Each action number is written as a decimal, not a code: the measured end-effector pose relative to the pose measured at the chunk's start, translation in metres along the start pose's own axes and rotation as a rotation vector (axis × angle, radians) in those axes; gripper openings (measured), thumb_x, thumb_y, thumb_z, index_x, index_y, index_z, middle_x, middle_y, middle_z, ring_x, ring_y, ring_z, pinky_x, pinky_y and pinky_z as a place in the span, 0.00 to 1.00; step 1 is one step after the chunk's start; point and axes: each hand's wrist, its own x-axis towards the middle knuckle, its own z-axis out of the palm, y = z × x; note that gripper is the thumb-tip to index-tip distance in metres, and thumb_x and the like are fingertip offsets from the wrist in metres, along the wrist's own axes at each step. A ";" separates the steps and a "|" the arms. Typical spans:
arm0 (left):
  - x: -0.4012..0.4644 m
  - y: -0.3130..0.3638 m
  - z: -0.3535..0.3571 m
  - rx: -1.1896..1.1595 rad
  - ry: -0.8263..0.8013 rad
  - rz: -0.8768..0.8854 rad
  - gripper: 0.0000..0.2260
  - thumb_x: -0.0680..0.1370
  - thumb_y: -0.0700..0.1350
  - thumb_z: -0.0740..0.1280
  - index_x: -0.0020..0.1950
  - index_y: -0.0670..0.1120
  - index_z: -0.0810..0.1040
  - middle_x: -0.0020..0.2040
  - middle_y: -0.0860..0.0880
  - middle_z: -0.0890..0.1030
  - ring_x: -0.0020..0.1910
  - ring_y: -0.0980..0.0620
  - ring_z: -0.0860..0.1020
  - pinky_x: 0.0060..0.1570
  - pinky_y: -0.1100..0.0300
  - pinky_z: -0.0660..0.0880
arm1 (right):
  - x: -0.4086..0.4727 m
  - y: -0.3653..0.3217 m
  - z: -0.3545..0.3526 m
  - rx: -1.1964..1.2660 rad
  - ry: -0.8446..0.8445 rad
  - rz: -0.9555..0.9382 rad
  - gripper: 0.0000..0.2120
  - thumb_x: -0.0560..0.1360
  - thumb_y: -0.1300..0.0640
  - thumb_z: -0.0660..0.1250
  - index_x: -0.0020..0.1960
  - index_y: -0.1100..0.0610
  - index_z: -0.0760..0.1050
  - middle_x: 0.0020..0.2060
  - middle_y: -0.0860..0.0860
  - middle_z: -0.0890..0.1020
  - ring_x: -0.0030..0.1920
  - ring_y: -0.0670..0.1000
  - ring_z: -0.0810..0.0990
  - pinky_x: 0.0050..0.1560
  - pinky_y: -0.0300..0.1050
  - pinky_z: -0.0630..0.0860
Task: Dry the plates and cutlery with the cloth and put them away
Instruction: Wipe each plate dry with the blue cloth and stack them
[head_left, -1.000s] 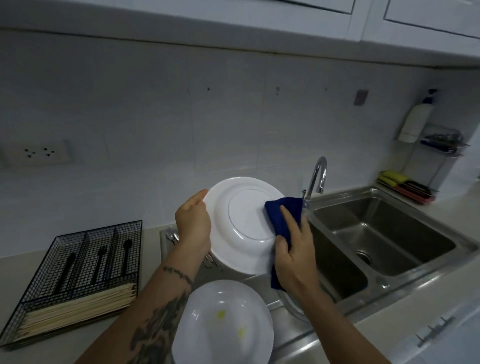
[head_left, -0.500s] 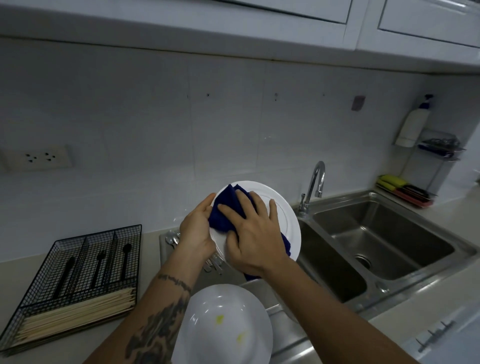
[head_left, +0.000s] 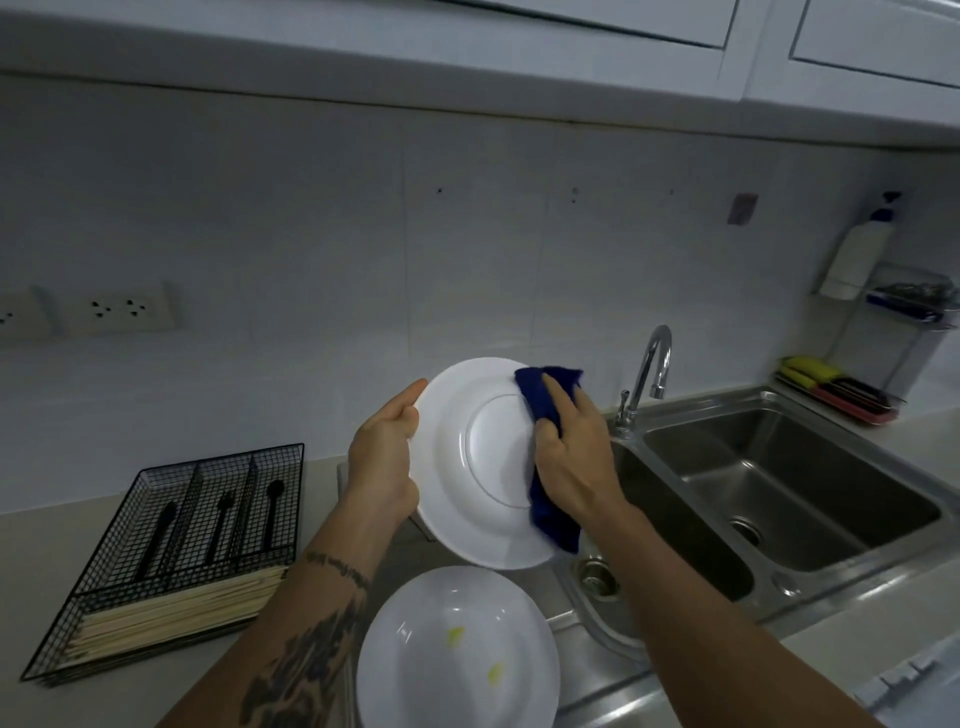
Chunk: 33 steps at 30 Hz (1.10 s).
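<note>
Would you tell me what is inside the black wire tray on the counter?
The black wire tray holds dark cutlery in rear compartments and pale chopsticks in front; anything beneath them is hidden.

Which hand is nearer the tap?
Right. The right hand, pressing the blue cloth on the plate, is just left of the tap; the left hand grips the plate's far edge.

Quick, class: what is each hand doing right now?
Left hand: grips the plate by its rim.
Right hand: presses the cloth against the plate, fingers curled on it.

Cutlery basket (head_left: 171, 551) left of plate (head_left: 457, 649), sink (head_left: 779, 493) right
</note>
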 end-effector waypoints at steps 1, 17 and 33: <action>0.000 0.000 0.002 0.013 -0.015 0.008 0.16 0.82 0.39 0.60 0.59 0.53 0.83 0.60 0.52 0.82 0.58 0.47 0.80 0.59 0.47 0.78 | 0.003 -0.006 0.000 -0.050 -0.003 -0.053 0.27 0.75 0.52 0.52 0.74 0.51 0.63 0.68 0.53 0.68 0.65 0.53 0.66 0.70 0.52 0.62; -0.007 -0.012 0.003 0.164 -0.096 0.095 0.17 0.82 0.38 0.59 0.53 0.56 0.83 0.60 0.51 0.81 0.57 0.48 0.80 0.61 0.47 0.77 | -0.013 -0.004 0.006 -0.172 -0.036 -0.069 0.29 0.74 0.49 0.51 0.76 0.47 0.60 0.75 0.51 0.62 0.73 0.53 0.58 0.74 0.53 0.54; -0.009 -0.012 -0.009 0.377 -0.116 0.261 0.18 0.81 0.38 0.59 0.52 0.59 0.83 0.62 0.55 0.80 0.62 0.52 0.77 0.65 0.51 0.73 | -0.023 -0.004 0.008 -0.088 -0.101 -0.026 0.29 0.75 0.49 0.51 0.76 0.46 0.58 0.76 0.48 0.58 0.75 0.51 0.54 0.74 0.50 0.51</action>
